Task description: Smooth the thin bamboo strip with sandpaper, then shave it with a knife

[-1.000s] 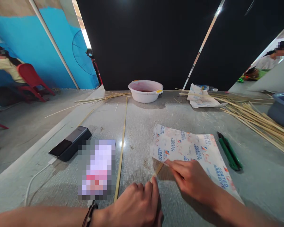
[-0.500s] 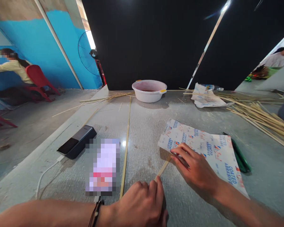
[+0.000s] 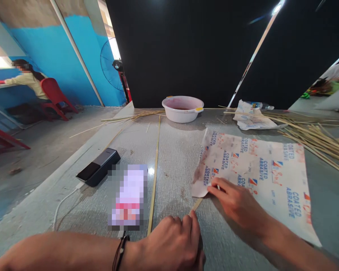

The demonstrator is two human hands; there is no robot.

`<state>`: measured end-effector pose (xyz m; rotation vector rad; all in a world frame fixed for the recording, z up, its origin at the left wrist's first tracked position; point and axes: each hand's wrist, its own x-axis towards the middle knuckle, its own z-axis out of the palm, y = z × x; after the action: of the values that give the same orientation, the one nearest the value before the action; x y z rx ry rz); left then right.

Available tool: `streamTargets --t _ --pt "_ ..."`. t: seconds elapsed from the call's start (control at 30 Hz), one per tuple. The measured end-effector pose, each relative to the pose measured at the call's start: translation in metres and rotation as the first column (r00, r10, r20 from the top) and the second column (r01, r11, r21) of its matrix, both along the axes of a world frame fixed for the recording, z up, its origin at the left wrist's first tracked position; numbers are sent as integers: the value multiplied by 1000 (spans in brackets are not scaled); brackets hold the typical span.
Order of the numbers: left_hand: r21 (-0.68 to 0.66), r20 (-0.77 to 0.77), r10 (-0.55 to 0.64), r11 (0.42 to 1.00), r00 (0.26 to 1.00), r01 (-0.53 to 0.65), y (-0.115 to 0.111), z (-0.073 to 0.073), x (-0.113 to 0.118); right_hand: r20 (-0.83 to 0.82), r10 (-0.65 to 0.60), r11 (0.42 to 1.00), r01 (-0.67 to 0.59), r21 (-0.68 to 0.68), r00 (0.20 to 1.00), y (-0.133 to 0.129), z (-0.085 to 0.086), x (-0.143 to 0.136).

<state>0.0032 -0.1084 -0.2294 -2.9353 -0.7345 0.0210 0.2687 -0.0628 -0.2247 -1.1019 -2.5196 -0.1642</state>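
"How is the left hand gripping?"

"Fingers together on a thin strip, low over the counter, probably to steady it."

"And the right hand?"

"Thumb and finger pinch the printed sheet by its near edge, likely for control. The strip's far end runs under it."

"Farther out?"

"The white basin sits well back, leaving both arms room."

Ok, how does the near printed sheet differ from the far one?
The near sheet is spread fairly flat, with a curled edge; the far sheet is crumpled. The near sheet looks larger, though closeness to the camera may exaggerate that. The right hand grips the near sheet's edge, while no hand touches the far sheet. Both are pale with coloured print.
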Motion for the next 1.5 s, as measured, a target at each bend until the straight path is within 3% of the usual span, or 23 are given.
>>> streamTargets --t 0.2,0.4,0.53,0.63,0.8,0.97,1.2,1.37,1.5 --pt "-15 12 -7 1000 1000 8 1 -3 0 -20 60 997 -61 -47 998 0 1 1" --pt "4 -5 -21 1000 1000 21 2 1 0 -31 -52 998 52 18 998 15 1 3" --pt "-42 -29 -25 999 999 23 4 6 1 -138 -72 997 69 -30 988 18 -1 1" --pt "-37 -20 -36 999 999 35 5 3 0 -173 -49 998 43 -35 984 16 -1 2" --pt "48 17 -53 997 998 53 5 -7 -1 -12 72 997 -72 -30 997 9 0 4" --pt "53 14 -47 998 999 46 4 -5 -1 28 58 996 -56 -64 998 4 4 -1" --pt "9 -25 -57 998 998 57 4 -2 3 -67 16 999 -19 -51 998 3 -7 0" --pt "78 41 -40 996 998 37 1 -12 0 -185 15 989 -42 -145 983 4 -5 -7" --pt "123 93 -39 992 995 27 0 -8 0 -142 50 982 -74 -171 989 10 -1 0"
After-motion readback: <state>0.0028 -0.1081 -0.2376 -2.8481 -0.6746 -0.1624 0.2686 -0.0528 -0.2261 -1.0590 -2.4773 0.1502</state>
